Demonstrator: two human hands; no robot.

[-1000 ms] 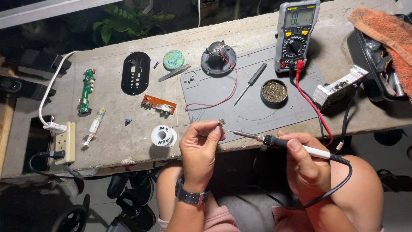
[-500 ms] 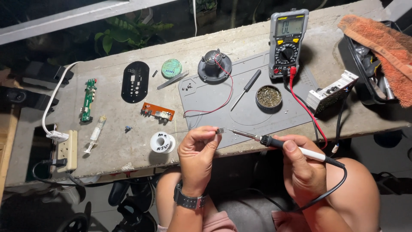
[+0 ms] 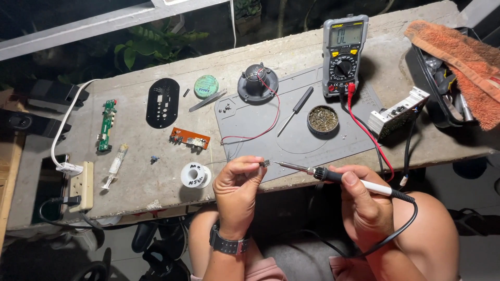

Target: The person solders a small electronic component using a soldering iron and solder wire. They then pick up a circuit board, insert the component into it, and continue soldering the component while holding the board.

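The left hand (image 3: 237,190) pinches a tiny part (image 3: 264,163) between thumb & fingers, shut tight on it. It sits up in the air, just over the near edge of the grey mat (image 3: 302,140). The right hand (image 3: 364,200) is closed around the iron (image 3: 333,177) like a pen. Its tip almost touches the part; can't tell if it really does.

What could go wrong, I think: the hot tip is v. close to the left fingers, so a small slip could burn them. The part is so little it could pop out & drop to the lap or floor. The iron's cord hangs by the knee and could tug the hand. The red wire (image 3: 260,132) and thin solder from the spool (image 3: 196,175) lie near, so they could catch.

The part looks small, dark & shiny, w/ bits too tiny to make out.
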